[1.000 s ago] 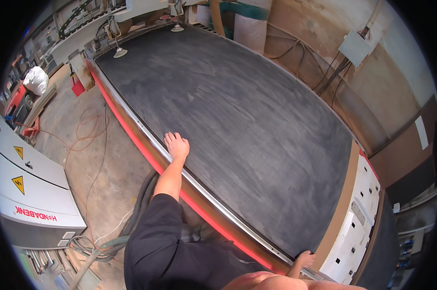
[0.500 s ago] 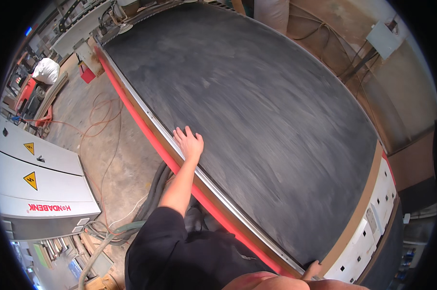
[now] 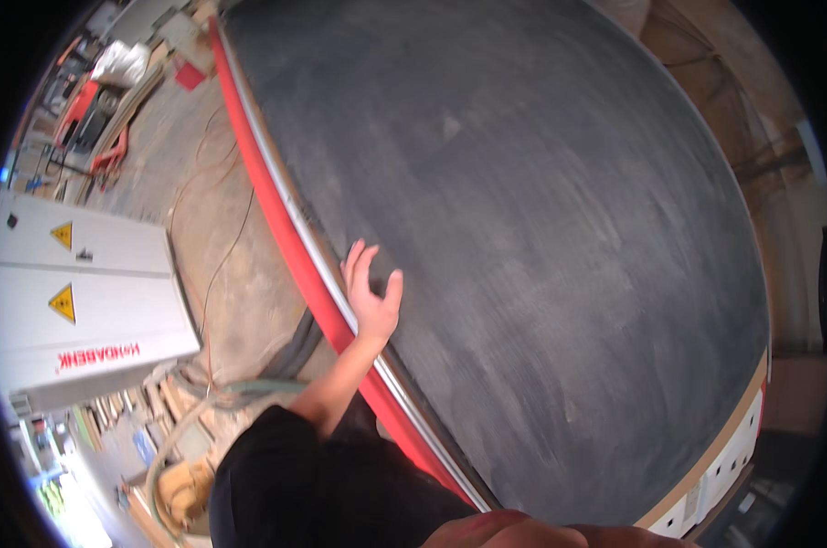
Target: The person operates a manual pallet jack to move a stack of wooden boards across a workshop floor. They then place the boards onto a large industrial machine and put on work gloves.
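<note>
A workshop is seen, with a white cabinet [image 3: 126, 306] placed at the left on a brownish floor [image 3: 153, 164]. Most of the view is taken by a wide dark panel [image 3: 541, 274], which is bordered along its near side by a metal strip [image 3: 309, 237] and, outside this, by a red band [image 3: 290, 251]. The long axis of the panel seems to be directed along this band, obliquely from lower right to upper left; its far end is cut by the upper rim. The left hand [image 3: 375, 310] is held over this border, and nothing is gripped by its fingers: they are parted and a little bent, with the thumb spread to the right. The main part of the panel is found to the right and ahead of them. Whether the panel is touched cannot be told. The right hand is not shown, so its fingers cannot be judged; only the left is seen near the panel.
</note>
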Motion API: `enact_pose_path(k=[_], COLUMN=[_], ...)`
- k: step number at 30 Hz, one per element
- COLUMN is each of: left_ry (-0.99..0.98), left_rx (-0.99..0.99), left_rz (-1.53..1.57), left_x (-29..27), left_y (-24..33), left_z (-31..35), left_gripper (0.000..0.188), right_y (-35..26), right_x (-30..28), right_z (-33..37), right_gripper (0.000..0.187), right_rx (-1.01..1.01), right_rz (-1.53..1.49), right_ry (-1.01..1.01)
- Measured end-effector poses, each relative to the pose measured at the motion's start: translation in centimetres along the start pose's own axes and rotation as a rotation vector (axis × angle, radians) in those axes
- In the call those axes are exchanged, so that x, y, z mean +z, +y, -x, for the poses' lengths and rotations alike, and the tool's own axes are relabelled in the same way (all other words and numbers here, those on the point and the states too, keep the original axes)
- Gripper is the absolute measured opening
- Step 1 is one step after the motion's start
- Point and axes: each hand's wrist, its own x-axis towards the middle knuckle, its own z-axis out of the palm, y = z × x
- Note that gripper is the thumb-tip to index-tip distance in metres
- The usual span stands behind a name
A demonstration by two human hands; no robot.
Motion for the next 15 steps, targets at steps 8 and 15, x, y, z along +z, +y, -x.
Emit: enact_pose_path(k=[8,15], left_ry=[-0.041,-0.633], left_rx=[0.029,0.098], left_rz=[-0.223,0.236], left_x=[2.1,-11.6], left_y=[1.6,-3.1], left_z=[0.1,-3.8], left_gripper=[0.051,0.045], right_y=[-4.7,-38.8], right_x=[-2.6,-0.4], right_z=[-2.3,24.9], right_gripper=[0.056,0.049], right_rx=[-0.06,-0.993], right_rz=[0.207,-0.541], right_ry=[0.104,0.414])
